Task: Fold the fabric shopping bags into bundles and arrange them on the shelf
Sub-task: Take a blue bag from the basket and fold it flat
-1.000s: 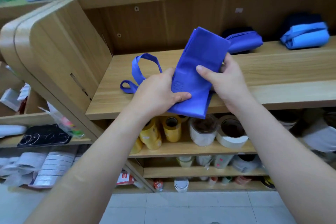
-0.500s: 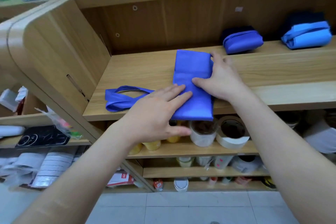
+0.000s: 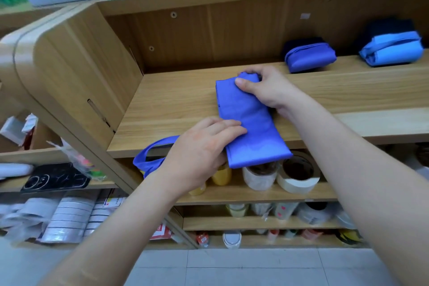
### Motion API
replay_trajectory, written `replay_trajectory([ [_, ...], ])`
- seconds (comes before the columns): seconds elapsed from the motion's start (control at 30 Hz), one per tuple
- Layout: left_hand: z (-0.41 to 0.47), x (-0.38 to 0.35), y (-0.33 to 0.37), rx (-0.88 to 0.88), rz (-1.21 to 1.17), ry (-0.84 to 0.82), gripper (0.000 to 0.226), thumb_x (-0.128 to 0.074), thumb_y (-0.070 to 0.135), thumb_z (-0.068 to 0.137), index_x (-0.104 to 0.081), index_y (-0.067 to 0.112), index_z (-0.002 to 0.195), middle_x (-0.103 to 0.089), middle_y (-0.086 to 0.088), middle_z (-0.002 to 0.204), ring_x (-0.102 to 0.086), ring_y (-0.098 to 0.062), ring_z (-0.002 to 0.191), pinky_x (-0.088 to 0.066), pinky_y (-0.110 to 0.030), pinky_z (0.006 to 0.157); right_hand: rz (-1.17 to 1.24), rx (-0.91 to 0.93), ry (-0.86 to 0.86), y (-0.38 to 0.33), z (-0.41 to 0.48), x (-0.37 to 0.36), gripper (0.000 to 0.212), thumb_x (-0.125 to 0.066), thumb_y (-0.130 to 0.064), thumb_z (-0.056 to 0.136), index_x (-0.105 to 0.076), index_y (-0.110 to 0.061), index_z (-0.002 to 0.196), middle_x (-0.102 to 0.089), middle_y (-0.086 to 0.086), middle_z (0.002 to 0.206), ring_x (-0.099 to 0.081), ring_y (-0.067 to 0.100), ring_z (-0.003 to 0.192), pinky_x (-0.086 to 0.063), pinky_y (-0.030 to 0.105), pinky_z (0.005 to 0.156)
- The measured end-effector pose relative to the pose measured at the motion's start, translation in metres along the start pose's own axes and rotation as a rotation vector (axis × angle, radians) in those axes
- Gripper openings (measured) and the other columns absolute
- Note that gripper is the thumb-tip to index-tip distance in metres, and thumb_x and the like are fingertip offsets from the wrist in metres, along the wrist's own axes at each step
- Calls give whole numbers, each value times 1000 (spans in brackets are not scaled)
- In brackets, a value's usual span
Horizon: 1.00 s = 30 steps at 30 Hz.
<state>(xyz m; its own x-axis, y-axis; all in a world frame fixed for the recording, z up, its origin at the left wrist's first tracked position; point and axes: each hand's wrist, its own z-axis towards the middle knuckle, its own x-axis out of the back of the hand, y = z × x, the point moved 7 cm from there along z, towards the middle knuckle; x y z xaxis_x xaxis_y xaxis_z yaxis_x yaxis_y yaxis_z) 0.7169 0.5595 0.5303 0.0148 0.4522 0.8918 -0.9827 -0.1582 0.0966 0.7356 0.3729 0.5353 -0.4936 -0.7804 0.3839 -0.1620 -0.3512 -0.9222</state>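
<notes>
A blue fabric bag (image 3: 249, 123), folded into a long narrow strip, lies on the wooden shelf (image 3: 181, 100), its near end hanging over the front edge. Its handles (image 3: 151, 153) trail off the edge to the left. My left hand (image 3: 202, 148) presses flat on the strip's near left side. My right hand (image 3: 264, 88) grips the far end, thumb on top and fingers curled round the fabric, which is turned up there. Two finished bundles sit at the back right: a dark blue bundle (image 3: 310, 57) and a light blue bundle (image 3: 392, 50).
The shelf's wooden side panel (image 3: 76, 72) rises at the left. Tape rolls (image 3: 297, 174) and yellow tape rolls (image 3: 221, 176) fill the shelf below. A phone case (image 3: 55, 179) and stacked packs lie on the lower left racks. Bottles and baskets line the top shelf.
The bag went from held up to lying flat on the shelf. My right hand moved to the far end and curled round it, lifting it. My left hand slid nearer the front edge.
</notes>
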Motion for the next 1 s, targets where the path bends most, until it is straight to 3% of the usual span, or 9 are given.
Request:
replay_trajectory([
  [0.23,17,11,-25,375,-437,78,32,-62,48,87,-68,24,107,-65,15,83,-59,-10,82,-49,-26,76,88,138,72,-9,-19,5,1,-59,-16,97,-59,-16,97,-58,-2,85,-54,9,74,-46,21,67],
  [0.3,21,12,-30,470,-506,118,25,-66,40,90,-64,25,110,-63,22,85,-59,-4,81,-45,-13,73,270,92,53,-10,-28,5,5,-57,-12,98,-60,-15,94,-60,1,83,-55,10,70,-48,21,62],
  [0.4,23,11,-38,568,-536,180,35,-70,40,86,-53,27,114,-61,15,102,-56,1,93,-44,-16,77,497,-12,29,-13,-42,8,16,-51,-13,101,-65,-14,93,-67,3,83,-59,10,67,-48,21,58],
  [0.5,29,7,-43,637,-494,99,48,-69,48,84,-46,32,124,-55,18,106,-51,0,96,-38,-13,79,548,1,18,-21,-51,11,28,-43,-20,104,-69,-14,94,-69,4,90,-63,13,75,-51,27,67],
  [0.57,33,2,-41,654,-542,8,48,-66,46,88,-46,35,129,-54,28,100,-52,2,97,-37,-9,77,536,-23,40,-23,-55,12,41,-38,-40,104,-73,-18,95,-72,5,98,-66,18,86,-54,36,81],
  [0.7,34,1,-37,677,-551,56,50,-64,40,92,-47,24,135,-57,18,111,-54,-3,102,-38,-17,80,483,-116,86,-15,-59,7,68,-34,-79,83,-65,-30,119,-67,-2,120,-64,16,111,-47,43,103],
  [0.77,33,1,-31,665,-514,81,45,-61,40,93,-46,19,131,-59,12,113,-57,-10,103,-40,-22,82,414,-108,179,-12,-64,6,69,-35,-77,84,-57,-29,128,-62,-9,124,-57,10,116,-41,36,105],
  [0.9,34,0,-21,608,-371,35,42,-54,41,96,-40,14,124,-62,-4,112,-59,-25,102,-38,-29,76,393,45,318,-18,-74,7,43,-47,-59,94,-60,-21,110,-60,-15,105,-54,3,101,-38,23,92],
  [1.0,33,2,-23,617,-394,4,49,-59,39,94,-41,16,133,-62,4,111,-59,-21,105,-37,-27,76,421,103,161,-16,-76,1,62,-56,-61,85,-53,-26,136,-53,-14,136,-46,0,127,-35,17,101],
])
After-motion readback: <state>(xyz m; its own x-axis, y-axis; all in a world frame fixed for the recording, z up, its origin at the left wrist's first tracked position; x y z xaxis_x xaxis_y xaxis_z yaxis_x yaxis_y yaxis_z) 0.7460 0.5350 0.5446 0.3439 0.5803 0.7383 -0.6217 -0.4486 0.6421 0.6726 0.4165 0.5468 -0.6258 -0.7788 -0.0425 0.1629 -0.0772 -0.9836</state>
